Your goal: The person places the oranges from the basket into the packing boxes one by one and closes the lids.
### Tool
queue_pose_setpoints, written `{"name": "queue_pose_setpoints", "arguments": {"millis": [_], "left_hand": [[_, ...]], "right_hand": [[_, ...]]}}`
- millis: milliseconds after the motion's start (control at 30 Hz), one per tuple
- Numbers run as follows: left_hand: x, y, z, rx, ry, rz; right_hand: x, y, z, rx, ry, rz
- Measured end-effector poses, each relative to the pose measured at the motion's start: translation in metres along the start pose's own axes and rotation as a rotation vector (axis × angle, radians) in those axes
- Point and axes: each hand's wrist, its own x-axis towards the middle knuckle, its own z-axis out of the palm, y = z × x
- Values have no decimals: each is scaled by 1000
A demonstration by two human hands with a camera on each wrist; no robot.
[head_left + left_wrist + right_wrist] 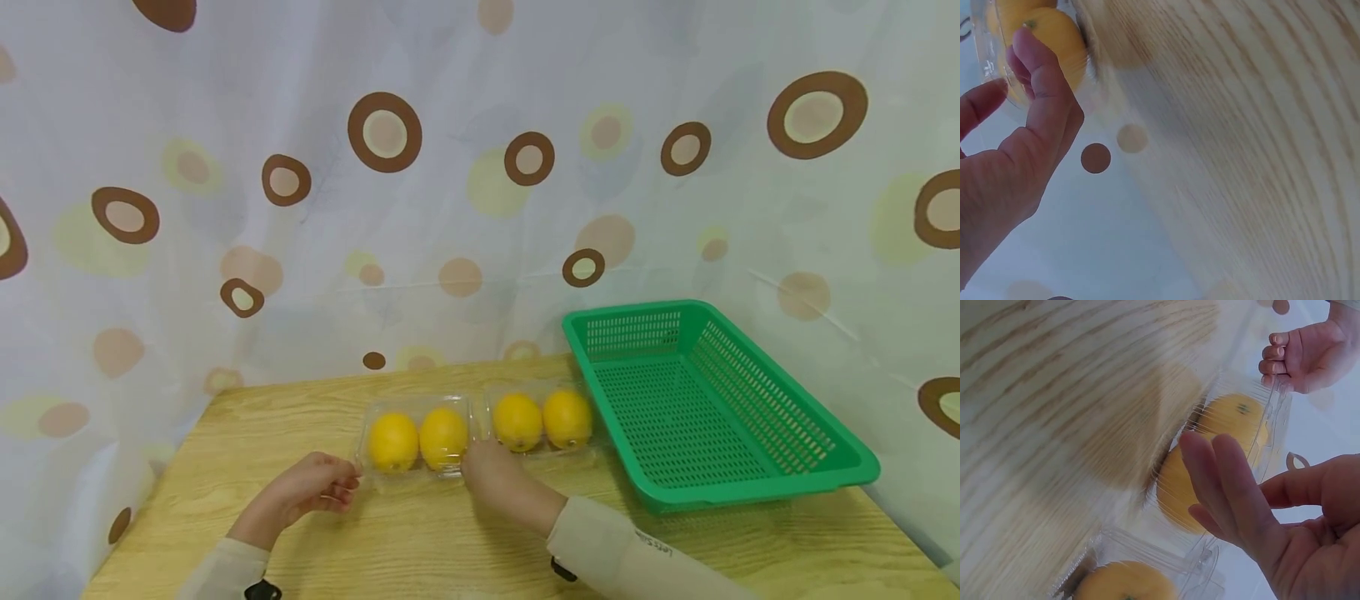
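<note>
A clear plastic fruit box [417, 402] with two oranges [393, 442] inside lies on the wooden table. At its near left corner is my left hand [318, 486], thumb and fingertips at the rim, the other fingers curled. My right hand [507, 485] is at the near right corner, holding the edge between thumb and fingers; it partly hides that corner in the head view. In the right wrist view the thumb [1294, 487] of this hand lies by the box rim, its fingers over the side.
A second clear box [536, 387] holding two oranges [517, 422] stands just right of the first. Beside it, a green perforated basket [712, 492] sits on the right of the table [405, 542]. Behind hangs a dotted curtain [450, 208].
</note>
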Motion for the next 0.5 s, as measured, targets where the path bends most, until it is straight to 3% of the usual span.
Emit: {"name": "queue_pose_setpoints", "arguments": {"millis": [200,367,500], "left_hand": [[2,1,-1,-38,-10,-34],[1,1,1,-18,-2,-13],[-1,1,1,8,2,-10]], "right_hand": [[1,1,2,89,52,-17],[3,1,6,201,26,6],[10,1,28,574,-68,112]]}}
